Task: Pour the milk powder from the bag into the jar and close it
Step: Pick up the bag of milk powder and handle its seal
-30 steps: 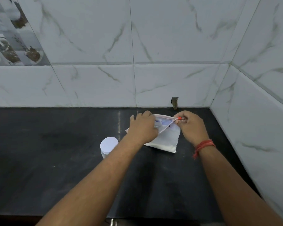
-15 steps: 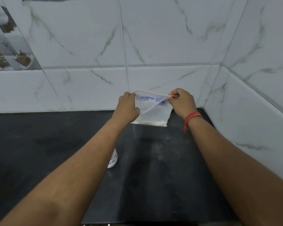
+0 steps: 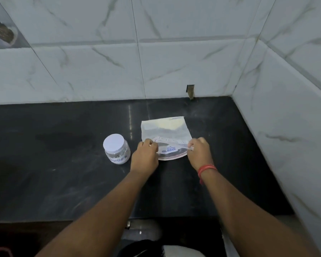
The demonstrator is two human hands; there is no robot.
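A clear zip bag (image 3: 165, 130) lies flat on the black counter (image 3: 63, 164), pale milk powder gathered at its far end. Its mouth faces me and gapes open, pulled apart by both hands. My left hand (image 3: 145, 156) pinches the mouth's left edge. My right hand (image 3: 198, 153), a red thread on its wrist, pinches the right edge. Left of my left hand stands a small clear jar (image 3: 116, 149) with its white lid on and a handwritten label; it stands apart from both hands.
White marble-look tiled walls close the counter at the back and on the right (image 3: 285, 127). A small notch (image 3: 190, 91) sits in the back wall behind the bag. The counter's front edge runs below my forearms.
The bag was held upright in the air against the wall. It now lies flat on the counter with its mouth spread open between my hands. The view has tilted down, showing the whole jar.
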